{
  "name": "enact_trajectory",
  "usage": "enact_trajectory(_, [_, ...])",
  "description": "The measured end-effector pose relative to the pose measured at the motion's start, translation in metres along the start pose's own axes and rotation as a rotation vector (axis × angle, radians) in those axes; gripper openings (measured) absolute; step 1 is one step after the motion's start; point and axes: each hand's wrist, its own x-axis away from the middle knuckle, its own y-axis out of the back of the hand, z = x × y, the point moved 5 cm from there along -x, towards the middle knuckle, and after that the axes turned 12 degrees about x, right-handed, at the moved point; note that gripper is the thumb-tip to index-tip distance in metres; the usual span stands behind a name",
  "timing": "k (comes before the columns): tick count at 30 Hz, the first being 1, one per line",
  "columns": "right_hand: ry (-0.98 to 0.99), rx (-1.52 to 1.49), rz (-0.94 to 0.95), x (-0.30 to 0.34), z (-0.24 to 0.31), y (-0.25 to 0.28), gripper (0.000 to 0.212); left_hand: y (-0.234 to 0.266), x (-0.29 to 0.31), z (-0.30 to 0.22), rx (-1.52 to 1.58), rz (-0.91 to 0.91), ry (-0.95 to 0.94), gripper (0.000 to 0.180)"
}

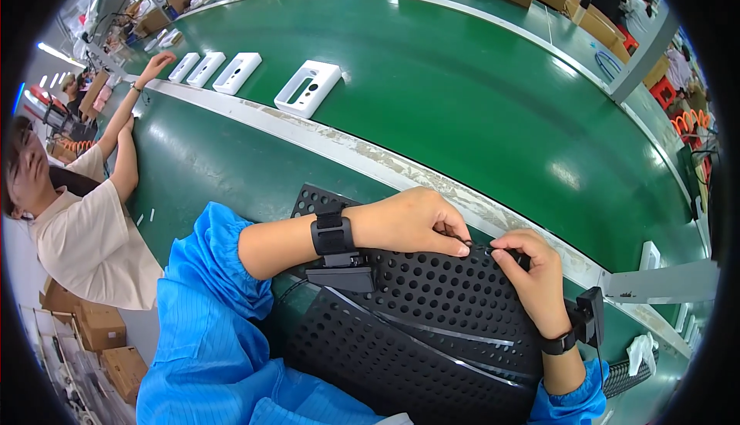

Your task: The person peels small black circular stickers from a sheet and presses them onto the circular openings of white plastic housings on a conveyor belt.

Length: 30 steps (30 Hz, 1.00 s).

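Several black sheets full of round holes lie overlapping in front of me, and the top perforated sheet (432, 278) reaches toward the rail. My left hand (412, 221) is closed in a pinch at its far edge, with a small dark bit showing between thumb and fingers. Close by on the right, my right hand (536, 271) also pinches that edge, thumb and forefinger nearly meeting. Fingers hide exactly what is gripped there. Below, another perforated sheet (347, 340) rests nearer my body, with shiny pale strips along the edges between the layers.
Beyond a scuffed white rail (370, 151) runs a green belt (478, 109) carrying white rectangular housings (308, 90). At left a co-worker's hand (156, 67) reaches toward these. A white post (663, 282) stands at right, near a crumpled white bag (641, 352).
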Motion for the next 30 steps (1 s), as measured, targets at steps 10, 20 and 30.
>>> enact_trajectory(10, [-0.002,-0.008,-0.004,0.001,-0.004,0.000,0.011,-0.001,-0.003,0.003,-0.076,0.038,0.084,0.022])
enact_trajectory(20, [0.043,-0.052,-0.014,-0.001,-0.009,0.001,0.013,-0.001,-0.007,0.006,-0.087,0.030,0.078,0.021])
enact_trajectory(30, [-0.031,-0.068,-0.009,-0.004,-0.017,-0.001,0.011,0.001,-0.008,0.009,-0.037,0.024,0.116,0.021])
